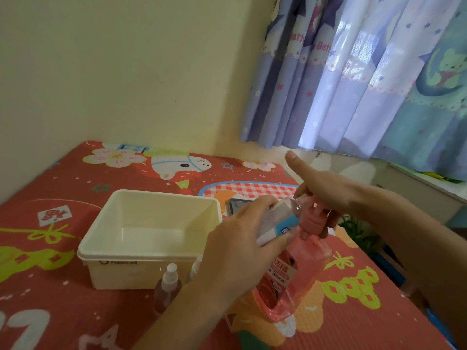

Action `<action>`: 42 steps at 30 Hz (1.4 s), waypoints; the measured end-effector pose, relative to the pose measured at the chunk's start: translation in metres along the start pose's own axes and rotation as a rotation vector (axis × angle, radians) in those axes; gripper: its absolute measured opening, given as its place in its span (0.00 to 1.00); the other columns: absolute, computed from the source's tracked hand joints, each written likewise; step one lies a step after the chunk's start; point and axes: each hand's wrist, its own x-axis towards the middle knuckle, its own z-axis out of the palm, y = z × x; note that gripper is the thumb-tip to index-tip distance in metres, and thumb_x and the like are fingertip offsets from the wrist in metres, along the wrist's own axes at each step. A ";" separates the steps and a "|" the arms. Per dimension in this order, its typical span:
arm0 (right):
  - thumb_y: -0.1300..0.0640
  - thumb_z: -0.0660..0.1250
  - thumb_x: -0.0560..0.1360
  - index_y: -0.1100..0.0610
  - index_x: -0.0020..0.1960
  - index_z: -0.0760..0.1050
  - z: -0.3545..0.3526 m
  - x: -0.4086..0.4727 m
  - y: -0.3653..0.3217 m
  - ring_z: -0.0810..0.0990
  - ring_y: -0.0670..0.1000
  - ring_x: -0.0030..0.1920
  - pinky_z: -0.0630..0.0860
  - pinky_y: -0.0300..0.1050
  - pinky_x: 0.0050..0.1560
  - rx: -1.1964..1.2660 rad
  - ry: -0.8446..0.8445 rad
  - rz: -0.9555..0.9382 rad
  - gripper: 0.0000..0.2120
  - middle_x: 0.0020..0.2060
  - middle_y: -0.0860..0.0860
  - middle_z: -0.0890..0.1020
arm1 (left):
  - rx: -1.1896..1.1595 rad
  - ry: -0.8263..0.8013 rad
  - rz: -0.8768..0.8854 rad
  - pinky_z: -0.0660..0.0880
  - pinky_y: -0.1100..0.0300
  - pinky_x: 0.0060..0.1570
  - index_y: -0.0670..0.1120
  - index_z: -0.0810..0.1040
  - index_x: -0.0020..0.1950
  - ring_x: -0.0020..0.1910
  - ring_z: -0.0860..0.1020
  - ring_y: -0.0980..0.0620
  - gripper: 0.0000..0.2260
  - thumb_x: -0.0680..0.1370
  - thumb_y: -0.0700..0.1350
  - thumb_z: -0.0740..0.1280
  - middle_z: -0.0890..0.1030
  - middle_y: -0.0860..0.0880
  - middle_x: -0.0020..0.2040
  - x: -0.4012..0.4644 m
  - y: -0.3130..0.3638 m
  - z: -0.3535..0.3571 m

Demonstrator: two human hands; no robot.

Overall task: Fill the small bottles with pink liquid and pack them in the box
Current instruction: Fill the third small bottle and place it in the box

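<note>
The cream box point(151, 238) sits open on the mat, left of my hands. My right hand point(326, 190) grips the big pink bottle's point(290, 274) cap, index finger pointing out. My left hand point(240, 246) grasps a small clear bottle point(275, 218) tilted against it. My left forearm partly hides two spray bottles point(168, 286).

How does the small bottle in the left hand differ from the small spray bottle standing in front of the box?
The held small bottle is tilted, off the table, mouth against the pink pump bottle; the standing spray bottle is upright on the mat. The held one carries a white and blue label and no cap; the standing one has a white spray cap. Both look clear.
</note>
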 end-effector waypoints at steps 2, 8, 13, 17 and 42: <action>0.16 0.42 0.60 0.59 0.48 0.81 -0.003 0.000 -0.001 0.84 0.54 0.26 0.77 0.41 0.24 0.000 -0.018 0.009 0.52 0.30 0.54 0.84 | -0.024 0.008 0.007 0.72 0.66 0.36 0.61 0.71 0.63 0.46 0.77 0.58 0.18 0.76 0.64 0.68 0.77 0.62 0.49 0.000 0.000 0.002; 0.23 0.41 0.71 0.51 0.36 0.73 0.015 0.003 -0.001 0.72 0.45 0.27 0.67 0.40 0.31 -0.041 0.081 -0.084 0.36 0.25 0.44 0.73 | 0.093 0.031 0.004 0.67 0.71 0.35 0.62 0.69 0.64 0.43 0.73 0.60 0.21 0.75 0.66 0.67 0.77 0.63 0.51 -0.001 -0.003 0.000; 0.17 0.42 0.61 0.58 0.47 0.79 0.001 -0.003 -0.004 0.84 0.52 0.25 0.77 0.40 0.24 -0.014 -0.009 0.012 0.50 0.23 0.50 0.81 | 0.067 0.023 0.011 0.66 0.71 0.34 0.62 0.69 0.64 0.44 0.74 0.61 0.19 0.76 0.65 0.67 0.75 0.64 0.50 0.000 -0.001 0.000; 0.16 0.43 0.61 0.60 0.48 0.81 0.000 -0.002 -0.004 0.83 0.56 0.26 0.78 0.42 0.25 -0.009 -0.006 0.012 0.52 0.26 0.56 0.81 | 0.065 0.040 0.014 0.68 0.71 0.36 0.63 0.69 0.64 0.45 0.74 0.61 0.20 0.75 0.65 0.67 0.76 0.64 0.51 0.000 -0.002 0.000; 0.16 0.42 0.60 0.56 0.44 0.81 -0.002 0.001 -0.003 0.84 0.55 0.27 0.77 0.40 0.25 -0.031 -0.037 0.015 0.50 0.30 0.55 0.84 | 0.067 0.028 0.021 0.68 0.71 0.37 0.62 0.69 0.65 0.46 0.74 0.61 0.20 0.76 0.65 0.66 0.76 0.63 0.51 0.000 0.000 -0.001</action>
